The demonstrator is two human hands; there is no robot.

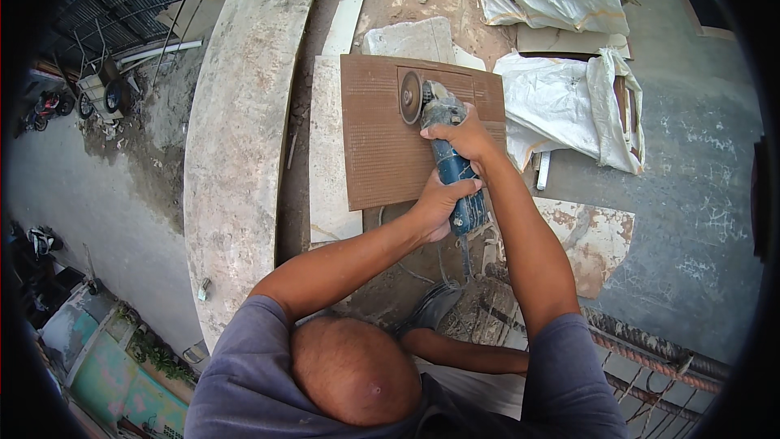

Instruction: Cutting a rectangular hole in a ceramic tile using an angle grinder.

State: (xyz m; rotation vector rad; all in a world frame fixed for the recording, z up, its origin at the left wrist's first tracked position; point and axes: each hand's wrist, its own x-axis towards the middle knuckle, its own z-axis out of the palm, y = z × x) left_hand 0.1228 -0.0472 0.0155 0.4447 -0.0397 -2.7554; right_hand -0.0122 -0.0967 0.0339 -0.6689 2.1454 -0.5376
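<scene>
A blue angle grinder (452,164) with a worn grey gear head is in both my hands. My left hand (439,205) is wrapped round the rear of its body, near the cord end. Farther forward, my right hand (465,136) grips the body just behind the head. The grinder's round cutting disc (411,97) stands on edge over a brown tile (378,154), ribbed side up. Thin straight lines run across the tile's far part, close to the disc. I cannot tell whether the disc touches the tile or is spinning.
Pale tile pieces (327,146) lie under and beside the brown tile. White woven sacks (548,97) sit to the right. A long concrete ledge (244,138) runs along the left, with a drop beyond it. The grinder's cord (465,258) hangs near my shoe (435,306). Rope-wrapped poles (650,349) are lower right.
</scene>
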